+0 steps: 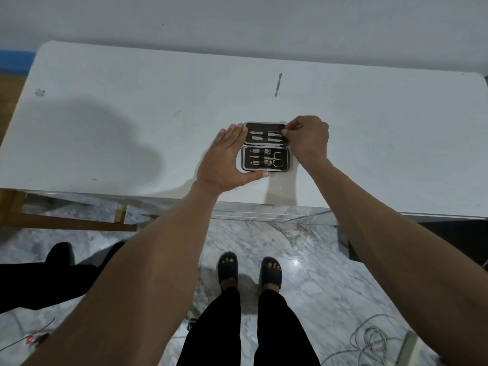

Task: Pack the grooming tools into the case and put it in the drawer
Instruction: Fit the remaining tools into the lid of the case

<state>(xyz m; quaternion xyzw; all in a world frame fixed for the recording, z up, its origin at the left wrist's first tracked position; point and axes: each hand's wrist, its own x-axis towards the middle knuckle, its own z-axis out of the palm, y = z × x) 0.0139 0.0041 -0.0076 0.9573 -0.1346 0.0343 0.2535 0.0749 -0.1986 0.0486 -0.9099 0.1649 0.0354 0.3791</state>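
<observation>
the case (265, 146) lies open and flat on the white table (132, 83), near its front edge, both halves dark-lined and facing up. the near half holds scissors (277, 159), clippers and slim tools under straps; the far half holds two more tools. the left hand (224, 159) rests flat against the case's left side, fingers spread, thumb along the near edge. the right hand (306, 140) sits at the far half's right end, fingertips pinched there; what they pinch cannot be told. one loose tool (277, 85) lies well beyond the case.
</observation>
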